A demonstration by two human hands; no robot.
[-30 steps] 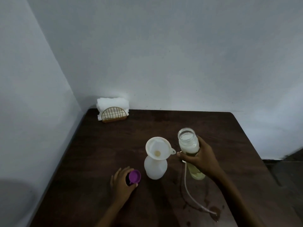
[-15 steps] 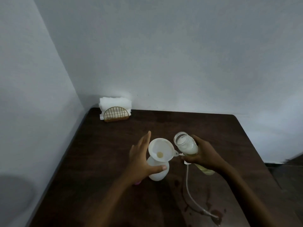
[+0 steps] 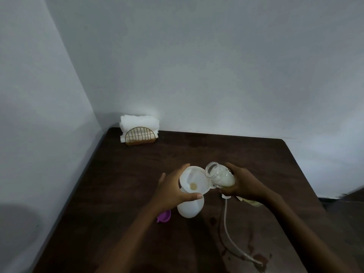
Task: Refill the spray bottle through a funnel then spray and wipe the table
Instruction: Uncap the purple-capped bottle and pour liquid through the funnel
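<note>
A white spray bottle (image 3: 190, 208) stands on the dark wooden table (image 3: 137, 174) with a white funnel (image 3: 195, 181) in its neck. My left hand (image 3: 171, 191) grips the bottle's neck just under the funnel. My right hand (image 3: 243, 184) holds a clear refill bottle (image 3: 219, 175) with pale yellow liquid, tilted so its open mouth leans over the funnel's rim. A purple cap (image 3: 164, 216) lies on the table beside my left wrist. The white sprayer dip tube (image 3: 231, 235) lies on the table under my right arm.
A gold wire holder with white napkins (image 3: 138, 131) stands at the table's far left corner against the wall. Dark wet spots (image 3: 260, 259) mark the table near the tube's end. Walls close off the left and far sides.
My left hand left the purple cap and took hold of the spray bottle under the funnel. My right hand tipped the refill bottle further, bringing its mouth over the funnel.
</note>
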